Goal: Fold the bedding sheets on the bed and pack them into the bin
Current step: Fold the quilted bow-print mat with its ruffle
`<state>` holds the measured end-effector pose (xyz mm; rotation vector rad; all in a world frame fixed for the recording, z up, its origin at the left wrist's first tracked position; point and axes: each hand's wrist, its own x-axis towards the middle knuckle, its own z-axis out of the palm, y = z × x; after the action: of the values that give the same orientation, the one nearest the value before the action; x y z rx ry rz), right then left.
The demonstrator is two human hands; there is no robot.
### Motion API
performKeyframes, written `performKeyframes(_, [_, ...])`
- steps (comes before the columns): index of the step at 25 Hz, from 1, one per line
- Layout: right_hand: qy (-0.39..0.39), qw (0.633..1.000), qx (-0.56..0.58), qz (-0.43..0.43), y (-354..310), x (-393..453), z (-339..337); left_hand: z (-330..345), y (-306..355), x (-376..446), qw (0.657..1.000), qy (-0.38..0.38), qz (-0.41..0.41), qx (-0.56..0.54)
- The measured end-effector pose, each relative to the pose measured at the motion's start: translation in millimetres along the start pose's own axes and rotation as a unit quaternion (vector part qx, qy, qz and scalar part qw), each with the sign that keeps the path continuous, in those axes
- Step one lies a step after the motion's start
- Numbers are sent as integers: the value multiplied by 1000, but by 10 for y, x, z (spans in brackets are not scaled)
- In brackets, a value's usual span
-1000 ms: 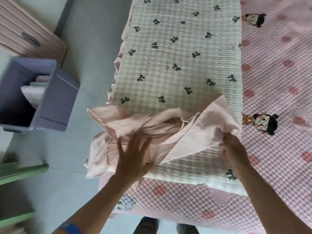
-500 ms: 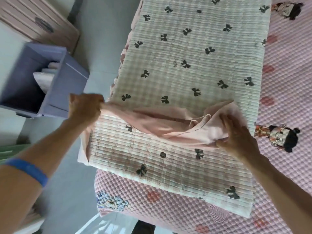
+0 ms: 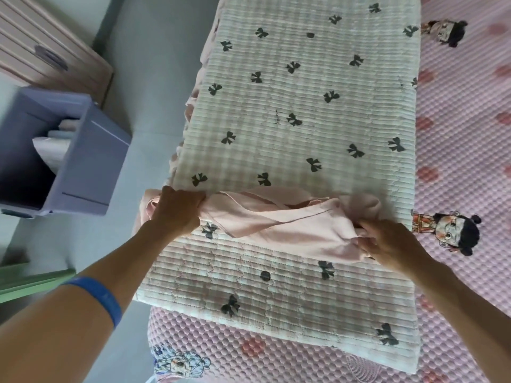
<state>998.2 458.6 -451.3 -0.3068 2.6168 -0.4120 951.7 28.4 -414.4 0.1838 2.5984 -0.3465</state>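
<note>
Pink sheet [image 3: 279,222]: thin, smooth cloth bunched into a rumpled band across the ribbed cream quilt [image 3: 304,111] with black bows. Left hand [image 3: 177,214] grips its end at the quilt's floor-side edge; right hand [image 3: 392,241] pinches the opposite end. Lavender plastic bin [image 3: 91,167]: on the floor beside the quilt.

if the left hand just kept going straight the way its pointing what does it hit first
The left hand points up the bed, so probably the bow-print quilt just beyond its knuckles; depth is unclear. It grips the pink sheet.
</note>
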Motion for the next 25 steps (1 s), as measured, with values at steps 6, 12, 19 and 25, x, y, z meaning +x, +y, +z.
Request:
performKeyframes(6, [48,970,142,193,192,-8,-470,-569,-244,315,981,-4,2,-193])
performKeyframes(12, [275,944,3,184,-402,102,-325,-257,-136,383,984,135,-74,-87])
performKeyframes(19, [182,966,8,182,-701,-720,688,1284,-312,-1228,978,59,106,-168])
performKeyframes(25, [197,964,-40,174,-328,-448,214,626,-96,-843,973,177,-21,-144])
